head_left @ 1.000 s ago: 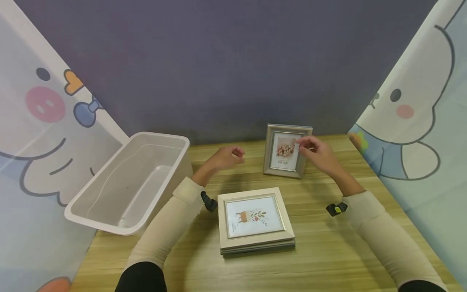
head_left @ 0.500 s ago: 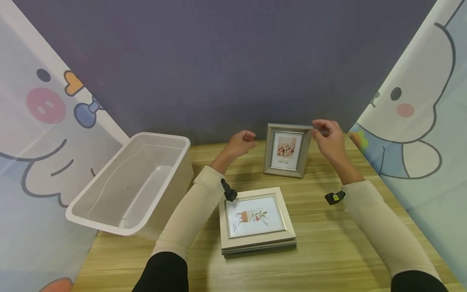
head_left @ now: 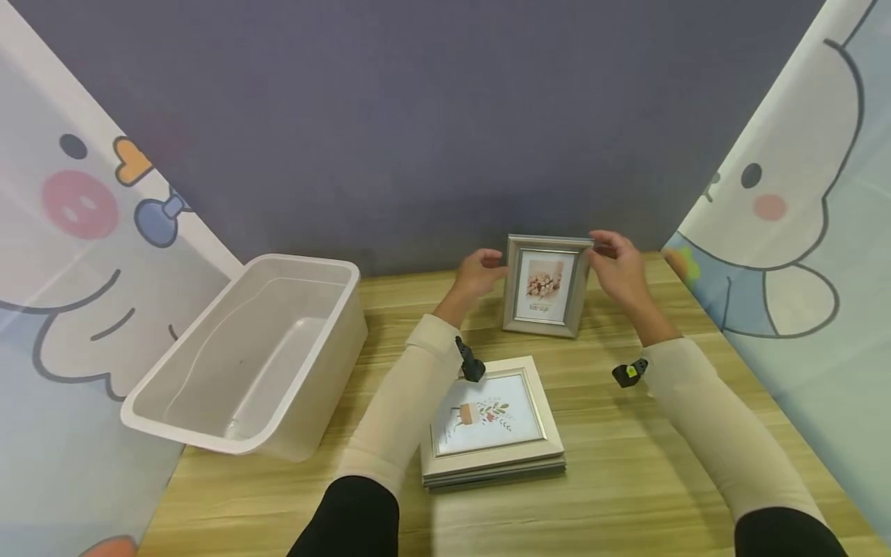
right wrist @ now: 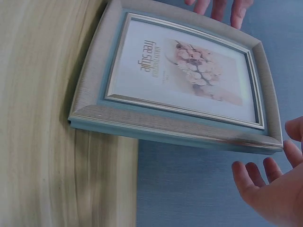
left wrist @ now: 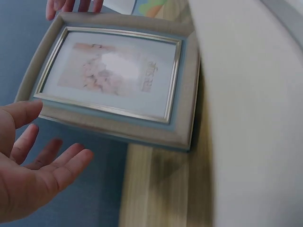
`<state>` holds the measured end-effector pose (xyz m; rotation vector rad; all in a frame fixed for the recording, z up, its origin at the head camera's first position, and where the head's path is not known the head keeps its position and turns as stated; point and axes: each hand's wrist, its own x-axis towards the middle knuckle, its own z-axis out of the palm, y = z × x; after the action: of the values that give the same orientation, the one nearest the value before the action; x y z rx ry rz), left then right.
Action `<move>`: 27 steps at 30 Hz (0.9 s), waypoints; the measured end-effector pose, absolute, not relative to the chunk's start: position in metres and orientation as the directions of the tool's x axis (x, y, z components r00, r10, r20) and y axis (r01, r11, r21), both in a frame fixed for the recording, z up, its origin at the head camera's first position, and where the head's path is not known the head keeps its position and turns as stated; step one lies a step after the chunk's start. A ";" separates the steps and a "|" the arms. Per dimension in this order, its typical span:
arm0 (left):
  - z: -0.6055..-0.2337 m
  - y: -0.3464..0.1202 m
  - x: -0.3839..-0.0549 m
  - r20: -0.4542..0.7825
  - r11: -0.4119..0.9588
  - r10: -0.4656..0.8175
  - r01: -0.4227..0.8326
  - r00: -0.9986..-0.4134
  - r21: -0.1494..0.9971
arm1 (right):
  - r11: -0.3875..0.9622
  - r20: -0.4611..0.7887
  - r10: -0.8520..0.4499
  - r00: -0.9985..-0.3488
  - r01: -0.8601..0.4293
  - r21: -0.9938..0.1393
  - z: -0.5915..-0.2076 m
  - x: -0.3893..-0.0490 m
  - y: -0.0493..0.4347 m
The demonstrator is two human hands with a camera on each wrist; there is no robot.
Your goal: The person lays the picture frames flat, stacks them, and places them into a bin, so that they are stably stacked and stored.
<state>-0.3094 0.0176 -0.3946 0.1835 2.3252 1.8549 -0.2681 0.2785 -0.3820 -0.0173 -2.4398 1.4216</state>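
A grey-beige photo frame (head_left: 546, 286) with a flower picture stands upright, leaning slightly back, near the rear of the table. My left hand (head_left: 479, 275) is at its left edge; in the left wrist view the thumb (left wrist: 26, 112) overlaps the frame's border and the loosely spread fingers lie beyond it. At the upper right corner is my right hand (head_left: 619, 267), its thumb right at the corner and its fingers (right wrist: 244, 176) spread apart behind the frame's edge. Below, partly covered by my left forearm, lies a stack of photo frames (head_left: 487, 414), a cream one with a plant picture on top.
To the left stands a large white plastic tub (head_left: 334, 340), with nothing visible inside. A dark wall panel (head_left: 418, 139) rises behind the wooden table (head_left: 626, 464). Cartoon-printed sheets (head_left: 780, 309) border both sides.
My left hand has moved right and up from beside the tub to the frame's left edge. The right hand has shifted from the picture's front to the upper right corner. The frame stays in place.
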 end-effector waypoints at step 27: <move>-0.408 0.045 -0.310 0.031 0.286 0.006 0.032 -0.999 0.958 | 0.547 0.283 0.128 -0.951 -0.170 -0.820 -0.393 -0.277 0.279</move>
<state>-0.3095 0.0445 -0.4077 0.0371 2.5363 1.8898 -0.2771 0.2792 -0.3929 0.0346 -2.4770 1.3616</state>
